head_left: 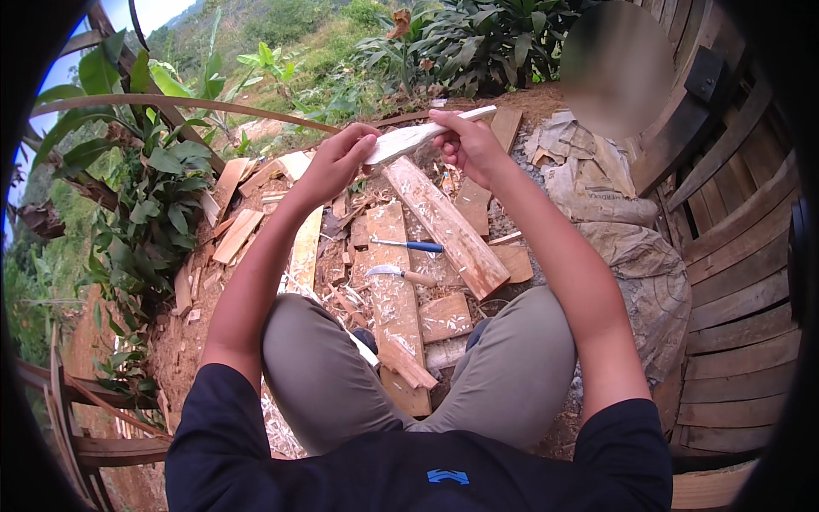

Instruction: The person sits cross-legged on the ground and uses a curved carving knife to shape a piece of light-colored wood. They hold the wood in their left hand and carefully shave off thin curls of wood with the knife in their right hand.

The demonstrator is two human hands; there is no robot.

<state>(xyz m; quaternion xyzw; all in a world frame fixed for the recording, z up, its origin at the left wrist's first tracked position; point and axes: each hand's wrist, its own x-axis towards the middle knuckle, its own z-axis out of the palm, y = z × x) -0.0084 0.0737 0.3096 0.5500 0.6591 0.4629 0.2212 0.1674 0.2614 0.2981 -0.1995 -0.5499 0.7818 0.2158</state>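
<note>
Stretched between my hands is a pale, whittled piece of wood (406,141), broad at the left and tapering to a thin tip at the right. My left hand (344,155) grips its broad end. Near the narrow end, my right hand (467,147) pinches it with thumb and fingers. Below, on a plank (391,307) strewn with shavings, lie a knife (399,274) with a curved blade and wooden handle, and a blue-handled tool (409,245) with a thin metal shaft. A thick wooden board (448,226) slants beside them.
Offcuts (239,236) and shavings cover the ground to the left. Crumpled sacks (636,273) lie at the right against a slatted wooden wall (738,316). A thin curved strip (188,102) arches across the far left. Leafy plants (478,43) grow behind. My knees (320,367) flank the planks.
</note>
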